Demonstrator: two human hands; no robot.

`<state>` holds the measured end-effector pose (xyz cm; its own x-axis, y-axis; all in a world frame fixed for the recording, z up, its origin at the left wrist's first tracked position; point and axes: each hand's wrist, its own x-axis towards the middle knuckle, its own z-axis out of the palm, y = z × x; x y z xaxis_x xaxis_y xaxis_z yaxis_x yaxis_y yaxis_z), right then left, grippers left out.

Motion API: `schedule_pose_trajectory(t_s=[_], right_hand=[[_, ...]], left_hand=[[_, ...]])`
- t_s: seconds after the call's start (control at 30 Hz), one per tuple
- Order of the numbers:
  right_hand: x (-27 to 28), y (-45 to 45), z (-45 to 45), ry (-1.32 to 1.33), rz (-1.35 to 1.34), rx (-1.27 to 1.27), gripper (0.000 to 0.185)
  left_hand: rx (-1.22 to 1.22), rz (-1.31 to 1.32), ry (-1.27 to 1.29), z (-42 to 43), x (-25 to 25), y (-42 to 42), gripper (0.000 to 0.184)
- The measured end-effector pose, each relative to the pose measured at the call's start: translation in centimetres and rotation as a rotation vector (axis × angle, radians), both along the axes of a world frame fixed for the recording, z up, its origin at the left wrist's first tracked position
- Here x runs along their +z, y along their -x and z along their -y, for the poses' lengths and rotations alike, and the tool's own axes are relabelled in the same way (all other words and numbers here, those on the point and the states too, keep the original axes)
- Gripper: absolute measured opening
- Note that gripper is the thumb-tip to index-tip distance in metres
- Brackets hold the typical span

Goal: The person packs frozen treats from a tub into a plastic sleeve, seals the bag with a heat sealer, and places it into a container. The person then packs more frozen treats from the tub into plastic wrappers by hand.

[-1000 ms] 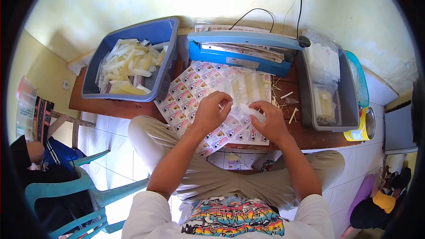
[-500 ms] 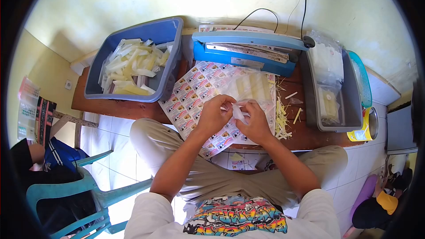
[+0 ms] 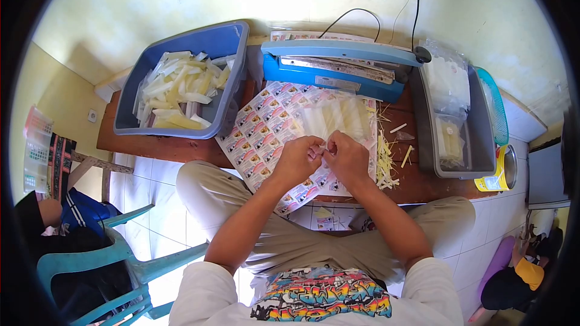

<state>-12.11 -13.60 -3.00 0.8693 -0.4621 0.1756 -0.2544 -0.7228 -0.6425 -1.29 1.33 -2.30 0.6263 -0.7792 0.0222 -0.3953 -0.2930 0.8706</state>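
My left hand [image 3: 300, 160] and my right hand [image 3: 347, 156] meet over the printed sheets, fingertips pinched together. Between them is a small whitish bit, mostly hidden by the fingers; it looks like thin plastic, but I cannot make out its kind. Just beyond the fingers lies a clear plastic bag [image 3: 338, 118] with several pale yellow strips side by side. Whether the pinched bit belongs to this bag cannot be seen. Under both hands spread the sheets of printed labels [image 3: 260, 122]. Behind the bag stands a blue impulse sealer [image 3: 332, 78], its long arm raised at a slant.
A blue-grey tub [image 3: 226, 108] of pale strips in plastic stands left. On the right, a grey bin [image 3: 428, 145] holds filled bags, beside a yellow can [image 3: 498, 172]. Thin yellow scraps [image 3: 385, 166] litter the wooden bench. A green chair [image 3: 142, 265] and other people are at the sides.
My hands have drawn closer together, the right one turning inward. The white piece that showed between them is now mostly covered by fingers.
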Motion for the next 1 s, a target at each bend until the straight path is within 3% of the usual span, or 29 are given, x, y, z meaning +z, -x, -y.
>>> schedule_pose_trajectory(t_s=[0.2, 0.4, 0.47, 0.5, 0.63, 0.7, 0.9, 1.0], right_hand=[[0.4, 0.4, 0.5, 0.059, 0.011, 0.031, 0.026], [1.9, 2.0, 2.1, -0.094, 0.088, 0.03, 0.026], [3.2, 2.3, 2.8, 0.321, 0.218, -0.085, 0.036], [3.6, 2.5, 3.3, 0.271, 0.142, -0.095, 0.048], [2.6, 2.7, 6.0, 0.35, 0.116, -0.089, 0.048], [1.1, 2.8, 7.1, 0.138, 0.112, -0.07, 0.042], [-0.6, 2.5, 8.6, 0.043, 0.097, -0.092, 0.026], [-0.2, 2.5, 8.7, 0.033, 0.025, -0.106, 0.027]], left_hand=[[-0.055, 0.109, 0.01, -0.1, 0.0, 0.1, 0.038], [0.005, 0.489, 0.024, 0.2, 0.2, 1.1, 0.043], [0.027, 0.64, 0.017, 0.8, 0.1, 1.3, 0.046], [0.027, 0.638, 0.018, 1.1, -0.3, 1.5, 0.046], [0.049, 0.647, -0.037, 1.8, -1.7, 1.6, 0.04], [0.045, 0.654, -0.069, 2.0, -1.8, 1.5, 0.037], [0.073, 0.67, -0.084, 2.4, -2.0, 1.2, 0.036], [0.095, 0.644, -0.057, 2.6, -1.1, 1.1, 0.038]])
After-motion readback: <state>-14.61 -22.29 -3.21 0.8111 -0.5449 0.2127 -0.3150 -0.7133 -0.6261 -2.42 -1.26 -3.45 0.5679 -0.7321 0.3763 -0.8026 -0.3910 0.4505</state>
